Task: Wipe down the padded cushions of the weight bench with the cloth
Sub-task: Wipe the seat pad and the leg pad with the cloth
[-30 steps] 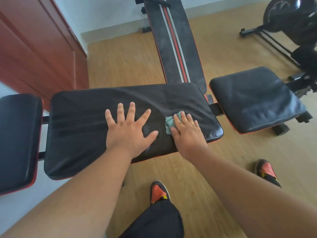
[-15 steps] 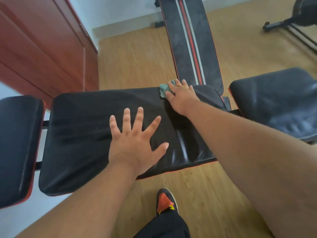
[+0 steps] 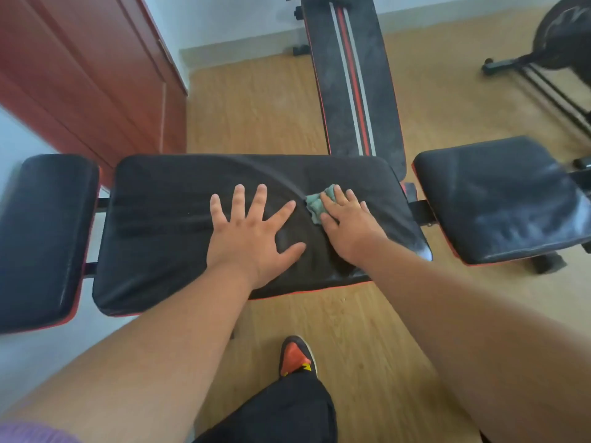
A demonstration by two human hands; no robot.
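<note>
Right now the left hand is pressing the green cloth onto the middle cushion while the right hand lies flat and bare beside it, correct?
Not quite: the hands are swapped. In the head view the right hand presses the green cloth onto the middle cushion, while the left hand lies flat and bare beside it, fingers spread.

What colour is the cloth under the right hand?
Pale green, clearest in the head view: the cloth.

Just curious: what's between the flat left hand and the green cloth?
In the head view, only bare black cushion lies between the left hand and the cloth.
</note>
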